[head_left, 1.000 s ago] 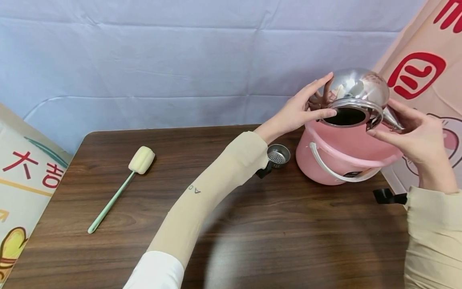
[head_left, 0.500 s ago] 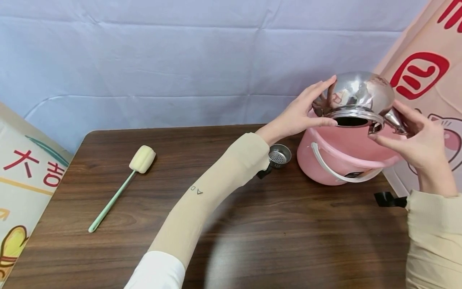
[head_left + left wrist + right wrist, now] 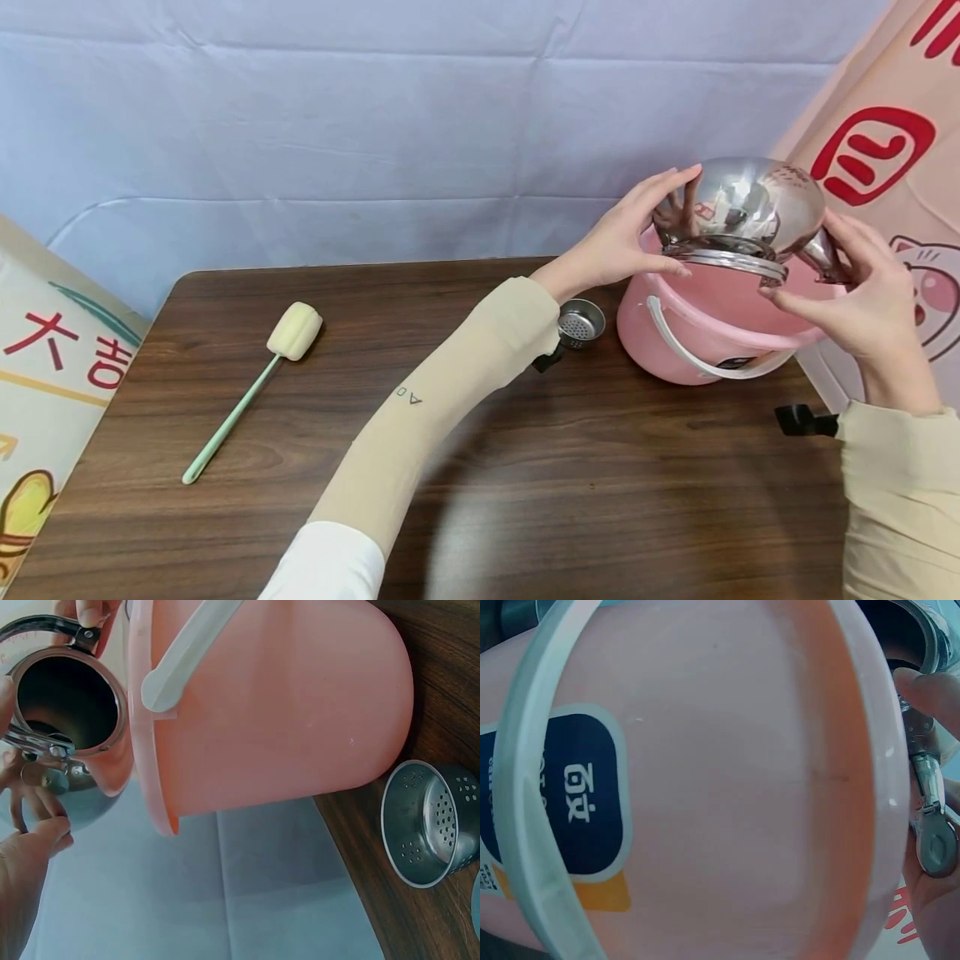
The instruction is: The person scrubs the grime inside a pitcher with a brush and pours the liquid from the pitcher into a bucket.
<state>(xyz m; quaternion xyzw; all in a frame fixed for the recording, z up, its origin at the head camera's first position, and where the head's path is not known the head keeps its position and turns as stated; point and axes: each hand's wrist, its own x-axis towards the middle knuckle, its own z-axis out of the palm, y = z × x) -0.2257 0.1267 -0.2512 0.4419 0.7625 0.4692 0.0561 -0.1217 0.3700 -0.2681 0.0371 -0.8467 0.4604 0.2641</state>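
Observation:
A shiny metal teapot [image 3: 750, 200] is upside down over the pink bucket [image 3: 667, 333], its round mouth facing down. My left hand [image 3: 615, 237] grips its left side, thumb near the rim. On the other side my right hand [image 3: 873, 300] holds it by the spout end. In the left wrist view the teapot's dark mouth [image 3: 71, 697] shows beside the bucket's rim, with part of its black handle [image 3: 34, 624]. The right wrist view mostly shows the bucket wall [image 3: 727, 765]; a metal flap [image 3: 937, 841] lies by the right hand's fingers.
A perforated metal strainer [image 3: 581, 323] stands on the wooden table [image 3: 600, 483], left of the bucket. Farther left lies a sponge brush [image 3: 294, 333] with a green handle. The bucket's white handle [image 3: 708, 362] hangs at its front. A pale cloth [image 3: 337, 150] hangs behind the table.
The teapot has come down a little and tipped further over, so its dark mouth has turned out of sight in the head view. Both hands have moved with it, still holding on.

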